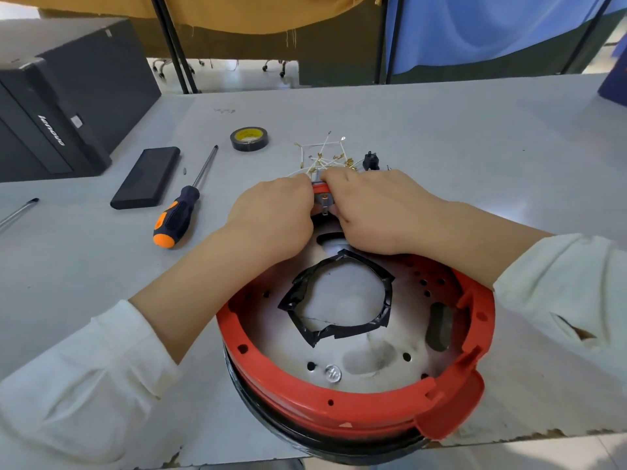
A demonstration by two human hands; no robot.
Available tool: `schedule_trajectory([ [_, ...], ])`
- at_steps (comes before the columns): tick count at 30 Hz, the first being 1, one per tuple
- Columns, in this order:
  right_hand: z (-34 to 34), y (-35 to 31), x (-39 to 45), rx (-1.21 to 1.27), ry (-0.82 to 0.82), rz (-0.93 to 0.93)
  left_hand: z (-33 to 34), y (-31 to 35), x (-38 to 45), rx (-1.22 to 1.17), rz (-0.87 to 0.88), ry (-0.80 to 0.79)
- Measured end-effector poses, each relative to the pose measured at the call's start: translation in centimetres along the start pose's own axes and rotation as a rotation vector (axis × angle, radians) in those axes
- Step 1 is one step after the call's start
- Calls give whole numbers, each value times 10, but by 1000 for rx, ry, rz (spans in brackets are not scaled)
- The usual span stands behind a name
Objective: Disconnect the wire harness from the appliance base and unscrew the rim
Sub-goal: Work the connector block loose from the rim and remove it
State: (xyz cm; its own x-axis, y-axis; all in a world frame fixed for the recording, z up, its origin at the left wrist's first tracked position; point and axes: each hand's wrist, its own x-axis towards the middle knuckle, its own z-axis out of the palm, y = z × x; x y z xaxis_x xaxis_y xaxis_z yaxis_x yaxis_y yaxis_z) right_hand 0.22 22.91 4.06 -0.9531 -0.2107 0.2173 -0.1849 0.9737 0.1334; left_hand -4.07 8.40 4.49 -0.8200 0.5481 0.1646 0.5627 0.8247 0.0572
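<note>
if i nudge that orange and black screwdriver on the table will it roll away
The orange-and-black-handled screwdriver probably rolls a little: its steel shaft is round and it lies flat on the smooth grey table. The ribbed, bulging handle should likely stop it soon. It looks stiff, not floppy.

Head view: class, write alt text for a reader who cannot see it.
Both hands, left and right, grip a small connector at the far edge of a red-rimmed appliance base. White wires trail beyond; an orange-handled screwdriver lies left.
</note>
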Motion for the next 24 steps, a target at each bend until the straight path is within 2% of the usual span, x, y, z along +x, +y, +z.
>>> schedule_trajectory([
  [10, -9, -9, 4, 11, -41, 82, 0, 10, -3, 40, -55, 43],
  [15, -9, -6, 4, -22, -55, 47, -2, 13, -3, 52, -77, 45],
  [24, -5, 0, 2, 86, -69, 38, -6, 14, -5, 118, -57, 45],
])
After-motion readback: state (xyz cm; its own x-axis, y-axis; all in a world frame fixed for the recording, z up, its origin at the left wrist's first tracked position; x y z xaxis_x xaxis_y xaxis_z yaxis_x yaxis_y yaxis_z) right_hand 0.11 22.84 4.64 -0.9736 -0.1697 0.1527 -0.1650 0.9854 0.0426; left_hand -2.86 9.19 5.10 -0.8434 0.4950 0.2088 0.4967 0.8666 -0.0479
